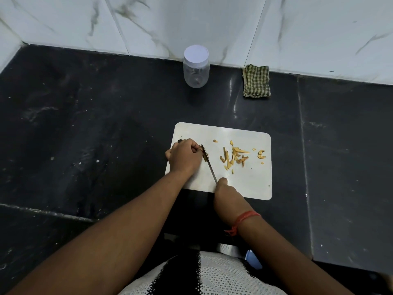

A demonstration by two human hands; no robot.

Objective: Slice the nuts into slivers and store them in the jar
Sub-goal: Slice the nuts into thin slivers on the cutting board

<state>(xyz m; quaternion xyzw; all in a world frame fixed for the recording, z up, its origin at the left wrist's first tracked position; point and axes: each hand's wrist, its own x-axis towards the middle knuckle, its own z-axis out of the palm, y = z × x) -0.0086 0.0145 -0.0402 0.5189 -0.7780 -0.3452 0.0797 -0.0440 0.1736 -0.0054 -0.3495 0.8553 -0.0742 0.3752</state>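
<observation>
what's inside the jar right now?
The jar looks nearly empty through its clear wall, white lid on; faint marks inside may be reflections. The slivers lie on the cutting board. Its base is unclear.

The left hand point(184, 155) covers the nut point(205, 156) almost wholly; only a brown edge shows at the blade. The knife point(209, 165) handle is buried in the right hand point(226, 198), so its shape cannot be told. Through the jar point(196, 68) wall something pale shows, too faint to name. A blue thing point(253, 259) near the shirt is half hidden. Both forearms run off the bottom edge.
</observation>
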